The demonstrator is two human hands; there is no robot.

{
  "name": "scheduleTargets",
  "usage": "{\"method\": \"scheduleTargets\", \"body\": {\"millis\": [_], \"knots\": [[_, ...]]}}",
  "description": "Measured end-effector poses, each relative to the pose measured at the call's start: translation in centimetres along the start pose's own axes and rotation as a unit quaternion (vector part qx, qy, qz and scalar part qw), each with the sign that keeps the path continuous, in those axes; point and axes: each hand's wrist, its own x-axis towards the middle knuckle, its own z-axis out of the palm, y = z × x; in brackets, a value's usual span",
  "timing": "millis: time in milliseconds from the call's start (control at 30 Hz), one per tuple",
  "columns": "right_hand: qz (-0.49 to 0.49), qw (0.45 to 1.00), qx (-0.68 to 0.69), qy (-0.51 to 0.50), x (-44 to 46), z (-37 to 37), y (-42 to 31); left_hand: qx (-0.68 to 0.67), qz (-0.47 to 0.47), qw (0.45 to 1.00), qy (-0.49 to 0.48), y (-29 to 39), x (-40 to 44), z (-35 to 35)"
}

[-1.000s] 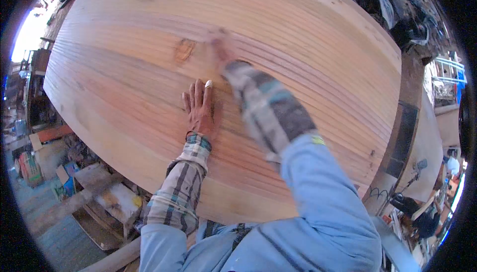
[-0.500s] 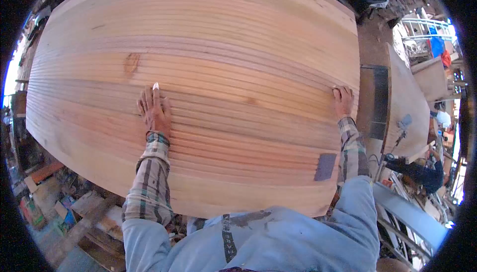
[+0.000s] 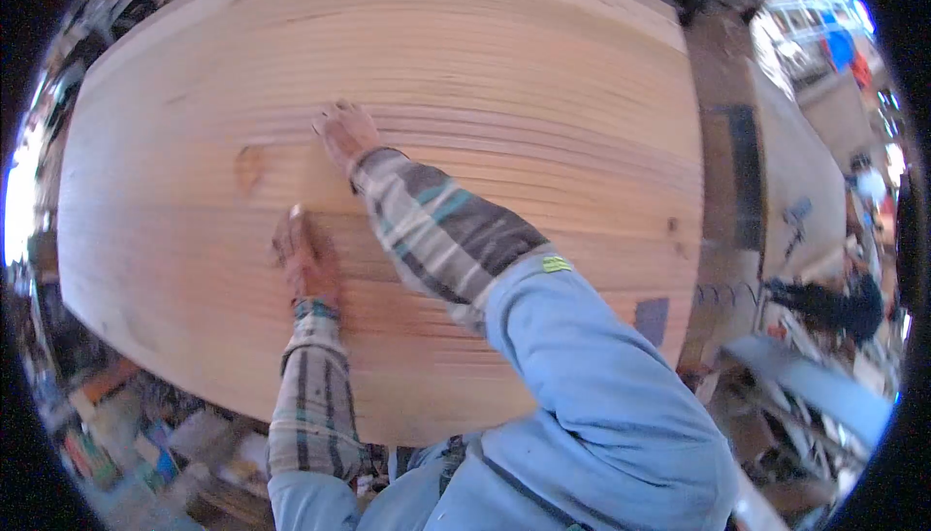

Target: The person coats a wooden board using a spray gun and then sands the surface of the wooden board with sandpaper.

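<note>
A wide, ridged wooden panel of pale and reddish boards lies beneath both hands. My left hand rests on it left of the middle, fingers stretched out, with something white on one fingertip; motion blurs it somewhat. Farther up the panel, my right hand presses down with its fingers bent and close together. Whatever might be under those fingers is hidden. A small grey, sandpaper-like square lies near the panel's lower right, apart from both hands.
Beyond the right edge stands a board with a spray-gun-like tool on it. A person in dark clothing is farther right. Wood offcuts clutter the lower left, and a pale blue beam sits lower right.
My right hand has swept from the panel's right edge far to the left, beyond my left hand. My left hand stays on the panel in about the same place. The view has shifted slightly.
</note>
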Motion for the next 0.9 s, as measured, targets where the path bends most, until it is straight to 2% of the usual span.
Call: {"method": "scheduleTargets", "body": {"millis": [33,100,133,200,233,267,300,333,367,433,467,533,567,600,667,700,733,800,867,900], "knots": [[-0.107,0.988,-0.046,0.106,-2.3,-0.1,3.0,0.009,0.008,1.000,0.002,-0.4,0.1,0.0],[-0.058,0.995,-0.032,0.077,-10.3,-7.2,11.8,0.014,0.023,1.000,0.001,-0.1,0.1,-0.4],[-0.034,0.979,-0.200,-0.015,-14.0,-11.0,16.0,0.031,0.017,0.999,0.005,0.1,0.2,-0.8],[0.081,0.903,-0.396,-0.148,-22.0,-25.1,19.6,0.047,0.015,0.999,0.006,0.7,0.5,-1.2],[0.088,0.921,-0.377,-0.052,-27.1,-29.1,25.9,0.053,0.022,0.998,0.015,0.9,0.5,-1.4],[0.111,0.884,-0.454,-0.027,-30.4,-34.9,26.7,0.060,0.028,0.998,0.024,0.9,0.5,-1.5],[0.235,0.845,-0.477,-0.051,-32.6,-39.9,27.0,0.060,0.035,0.997,0.020,0.9,0.6,-1.5],[0.352,0.784,-0.503,-0.089,-34.7,-44.9,27.3,0.067,0.036,0.997,0.021,1.3,0.7,-1.7],[0.423,0.828,-0.352,0.104,-39.6,-48.9,33.5,0.072,0.035,0.997,0.023,1.5,0.6,-1.8],[0.385,0.865,-0.295,0.128,-43.1,-53.5,34.6,0.071,0.036,0.997,0.024,1.7,0.7,-1.8],[0.386,0.866,-0.292,0.126,-42.2,-53.0,33.0,0.071,0.033,0.997,0.018,1.6,0.5,-1.8],[0.253,0.910,-0.302,0.127,-38.9,-50.4,27.7,0.083,0.034,0.996,0.008,1.6,0.4,-1.9],[0.204,0.923,-0.307,0.106,-39.7,-47.5,30.4,0.095,0.035,0.995,0.006,1.5,0.5,-2.0],[0.196,0.929,-0.296,0.103,-38.8,-45.5,29.5,0.106,0.025,0.994,0.008,1.1,0.4,-1.8],[0.239,0.900,-0.335,0.143,-35.8,-39.8,25.7,0.063,0.038,0.997,0.009,-0.3,0.6,-0.9],[0.255,0.924,-0.263,0.112,-34.5,-38.2,24.8,0.076,0.031,0.997,-0.002,0.3,0.6,-1.5],[0.241,0.931,-0.251,0.107,-32.4,-36.4,23.2,0.086,0.024,0.996,-0.016,1.3,0.4,-1.9],[0.055,0.974,-0.215,0.055,-27.7,-31.9,18.8,0.094,-0.002,0.996,-0.009,1.6,0.4,-1.6],[-0.065,0.961,-0.259,0.068,-23.1,-25.2,15.2,0.090,-0.022,0.996,-0.006,1.4,0.2,-1.0],[-0.058,0.961,-0.271,-0.013,-20.3,-21.9,13.2,0.082,-0.016,0.996,-0.008,1.3,0.3,-0.9]]}}
